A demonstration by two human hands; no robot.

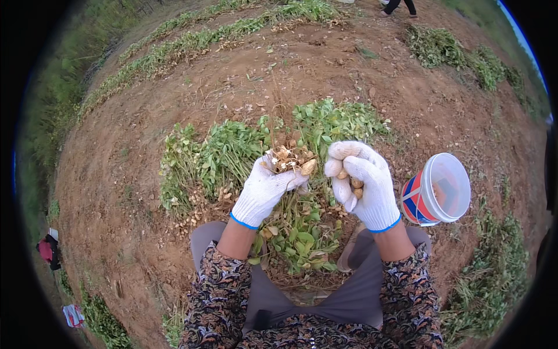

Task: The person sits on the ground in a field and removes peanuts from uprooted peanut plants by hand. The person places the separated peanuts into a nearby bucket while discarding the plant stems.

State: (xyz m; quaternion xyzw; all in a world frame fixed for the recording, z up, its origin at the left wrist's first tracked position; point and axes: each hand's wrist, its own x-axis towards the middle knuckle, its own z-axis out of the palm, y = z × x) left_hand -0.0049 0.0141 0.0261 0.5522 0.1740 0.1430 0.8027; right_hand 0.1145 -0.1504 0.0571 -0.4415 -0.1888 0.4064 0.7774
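Note:
My left hand (pixel 272 185), in a white knit glove with a blue cuff, grips a peanut plant by its root end, where pods and pale roots bunch above the thumb. Its leafy tops (pixel 305 244) hang down between my legs. Close by on the right, my right hand (pixel 362 181), gloved the same way, has its fingers curled round several loose peanut pods (pixel 357 187). More uprooted peanut plants (pixel 231 150) lie on the soil beyond and beside my hands, with pods (pixel 194 213) at their roots.
To the right, a plastic bucket (pixel 422 189) leans towards me. Plant heaps lie at the lower right (pixel 492 279) and upper right (pixel 438 46). A row of plants (pixel 174 50) crosses the upper left. Another person's legs (pixel 399 6) show at the top. Bags lie far left.

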